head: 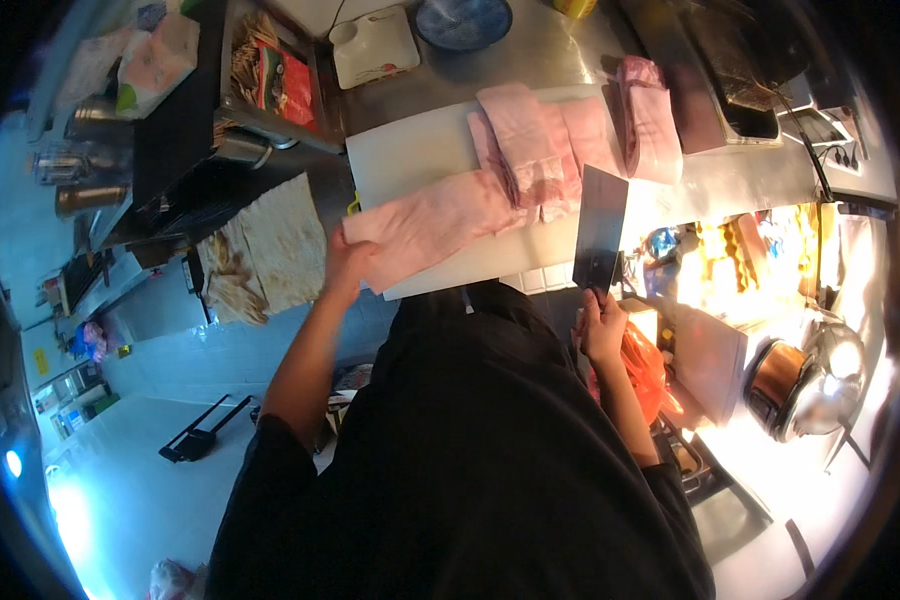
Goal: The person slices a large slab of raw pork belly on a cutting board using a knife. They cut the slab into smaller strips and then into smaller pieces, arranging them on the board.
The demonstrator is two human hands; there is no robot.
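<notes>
My left hand (349, 262) grips the near left end of a long slab of raw, skin-on meat (435, 221), which looks like pork belly. That slab lies slantwise over a white cutting board (409, 154), its gripped end reaching the board's left front edge. In my right hand (602, 326) is a cleaver (601, 221), held by the handle with its broad blade pointing away from me. Several more meat slabs overlap on the board, one pale slab (521, 142) on top. A folded meat slab (651, 127) rests at the board's right end.
A blue bowl (463, 22) and a white divided plate (375, 46) stand behind the board on the metal counter (540, 56). Left of the board lies a pale cloth (281, 244) with a glove (232, 289). An orange plastic bag (641, 371) hangs near my right forearm.
</notes>
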